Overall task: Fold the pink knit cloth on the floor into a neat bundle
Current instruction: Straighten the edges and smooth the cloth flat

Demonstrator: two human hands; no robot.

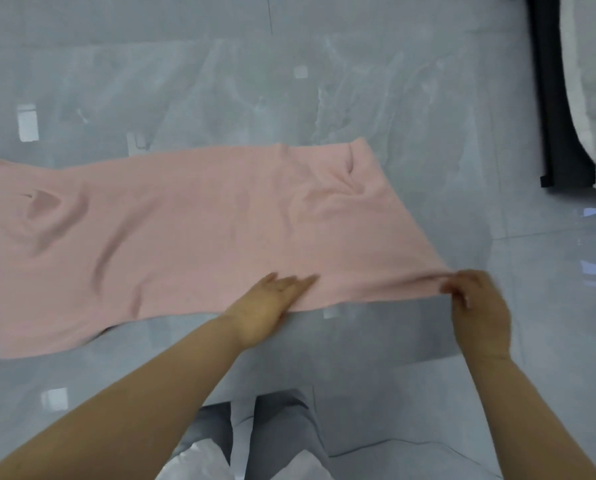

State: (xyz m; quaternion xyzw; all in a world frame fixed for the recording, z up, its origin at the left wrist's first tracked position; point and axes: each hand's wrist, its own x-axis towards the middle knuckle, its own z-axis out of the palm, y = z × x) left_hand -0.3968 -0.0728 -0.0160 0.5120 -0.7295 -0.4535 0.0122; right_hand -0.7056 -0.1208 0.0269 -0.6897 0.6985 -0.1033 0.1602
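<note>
The pink knit cloth (192, 237) lies spread out as a long band on the glossy grey floor, running from the left edge of the view to right of centre, with a few wrinkles. My left hand (268, 306) rests flat, palm down with fingers apart, on the cloth's near edge. My right hand (476, 303) pinches the cloth's near right corner between thumb and fingers and holds it slightly raised off the floor.
A dark furniture leg or frame (553, 109) and a pale cushion or mattress edge (591, 81) stand at the upper right. My light-coloured trousers (261, 441) show at the bottom centre. Grey tiled floor (220, 84) surrounds the cloth.
</note>
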